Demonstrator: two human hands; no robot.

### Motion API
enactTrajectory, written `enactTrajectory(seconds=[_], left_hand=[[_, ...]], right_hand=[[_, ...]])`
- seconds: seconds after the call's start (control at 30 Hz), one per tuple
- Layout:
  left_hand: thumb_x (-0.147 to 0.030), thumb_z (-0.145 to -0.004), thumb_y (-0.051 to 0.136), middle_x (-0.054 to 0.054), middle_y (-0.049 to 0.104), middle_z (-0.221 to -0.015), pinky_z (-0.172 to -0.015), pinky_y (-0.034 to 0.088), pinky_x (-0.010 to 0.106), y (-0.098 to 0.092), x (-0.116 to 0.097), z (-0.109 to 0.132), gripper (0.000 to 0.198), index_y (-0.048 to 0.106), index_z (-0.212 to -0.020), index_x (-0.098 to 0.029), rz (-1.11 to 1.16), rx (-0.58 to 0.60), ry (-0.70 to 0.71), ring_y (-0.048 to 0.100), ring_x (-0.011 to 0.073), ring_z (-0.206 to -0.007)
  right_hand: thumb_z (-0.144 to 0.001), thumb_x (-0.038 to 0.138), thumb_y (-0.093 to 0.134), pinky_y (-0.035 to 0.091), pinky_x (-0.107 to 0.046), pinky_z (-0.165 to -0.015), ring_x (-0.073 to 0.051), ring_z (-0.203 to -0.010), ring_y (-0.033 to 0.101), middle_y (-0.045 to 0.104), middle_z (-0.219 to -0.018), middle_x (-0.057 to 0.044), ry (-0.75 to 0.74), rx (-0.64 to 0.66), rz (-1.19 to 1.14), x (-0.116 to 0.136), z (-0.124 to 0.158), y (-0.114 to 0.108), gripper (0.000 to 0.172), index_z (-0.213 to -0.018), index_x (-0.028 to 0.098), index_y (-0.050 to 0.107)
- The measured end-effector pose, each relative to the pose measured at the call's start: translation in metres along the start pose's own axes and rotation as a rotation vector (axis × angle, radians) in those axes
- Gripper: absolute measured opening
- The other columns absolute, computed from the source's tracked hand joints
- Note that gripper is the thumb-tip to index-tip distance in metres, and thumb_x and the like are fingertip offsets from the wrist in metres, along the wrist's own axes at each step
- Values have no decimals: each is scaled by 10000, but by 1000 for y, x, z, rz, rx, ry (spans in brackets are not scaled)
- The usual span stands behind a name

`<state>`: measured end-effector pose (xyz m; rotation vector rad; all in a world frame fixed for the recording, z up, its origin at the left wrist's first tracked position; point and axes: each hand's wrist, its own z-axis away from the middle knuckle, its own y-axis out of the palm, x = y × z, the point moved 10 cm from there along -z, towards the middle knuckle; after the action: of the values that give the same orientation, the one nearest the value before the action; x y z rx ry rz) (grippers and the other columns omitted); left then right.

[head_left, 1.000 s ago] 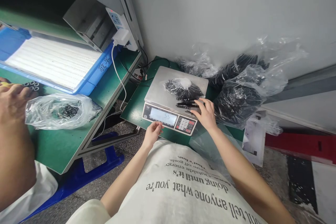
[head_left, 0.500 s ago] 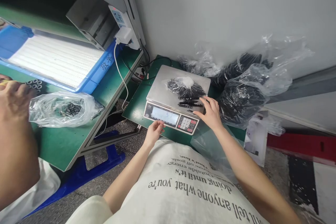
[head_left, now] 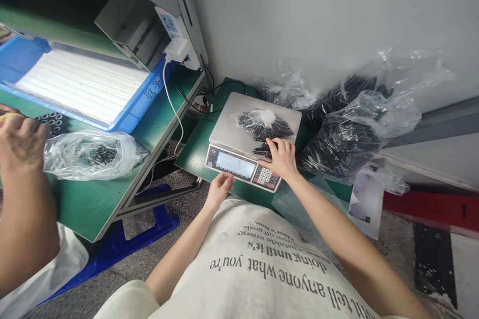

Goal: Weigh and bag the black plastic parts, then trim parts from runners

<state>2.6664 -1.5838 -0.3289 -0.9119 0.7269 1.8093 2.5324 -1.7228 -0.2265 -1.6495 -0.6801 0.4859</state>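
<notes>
**Right hand [head_left: 282,158] shifts left, over the loose black strips [head_left: 261,152]**

Half a second ago it was by the strips' right end; now it covers part of them, at the front right of the scale's [head_left: 232,124] steel plate, just right of centre in the frame. Thumb and forefinger are apart, arched about the strips, the other fingers bent beside them; I can't tell whether they grip. Just behind lies a clear bag of black pieces [head_left: 247,124], gathered white on top. The left hand [head_left: 220,190] keeps its place at the scale's front edge, below the display [head_left: 235,165], fingers curled in; whether it pinches anything, I can't make out. The keypad [head_left: 265,177] shows between the two hands, and the digits on the display are too faint for me to read surely.

Right of centre, bulging clear bags [head_left: 346,144] with black contents crowd the green table [head_left: 190,154]. Over at the left edge, a co-worker's hand [head_left: 22,139] is beside some grey tubes [head_left: 54,120], with an open plastic bag [head_left: 62,162] close by and, above it, a blue tray [head_left: 129,118] of white sheets [head_left: 82,82]
</notes>
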Motion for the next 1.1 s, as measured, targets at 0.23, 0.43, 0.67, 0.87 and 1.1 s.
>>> enactTrajectory(seconds=[0.23,0.43,0.67,0.87,1.1], left_hand=[[-412,-645,502,20,583,-672,-497,389,216,11,-4,-2,265,513,-737,-163,-73,31,46,516,107,-520],[-334,-707,458,39,595,-704,-563,424,258,26,-41,-12,190,513,-784,-169,-196,42,207,538,138,-569],[-238,-702,593,147,496,-1196,-942,316,371,53,-168,-49,448,458,-1116,-133,-702,-128,705,401,258,-1155],[-289,-598,731,140,494,-1233,-1014,112,513,102,-180,-97,581,503,-1121,-182,-1138,44,738,284,345,-1237],[-310,-677,655,108,561,-1135,-974,240,438,83,-213,-128,390,567,-1037,-189,-1136,-42,723,431,315,-1111]], right_hand=[[-807,519,441,322,-365,-684,-258,-820,453,553,-915,-139,-37,38,45,13,-2,9,459,-986,115,565],[-768,335,524,315,-309,-604,-210,-720,500,593,-784,-89,-127,-5,-69,23,7,7,207,-799,138,582],[-669,135,454,383,-239,-591,-156,-680,545,591,-724,-41,-7,-137,-189,1,23,-18,134,-761,168,545],[-787,276,425,423,-222,-555,-136,-598,541,548,-653,-21,148,-294,-288,-32,56,-65,120,-722,190,476],[-705,497,492,436,-315,-533,-204,-554,549,559,-598,-46,771,-428,-400,-111,161,-93,309,-678,190,483]])
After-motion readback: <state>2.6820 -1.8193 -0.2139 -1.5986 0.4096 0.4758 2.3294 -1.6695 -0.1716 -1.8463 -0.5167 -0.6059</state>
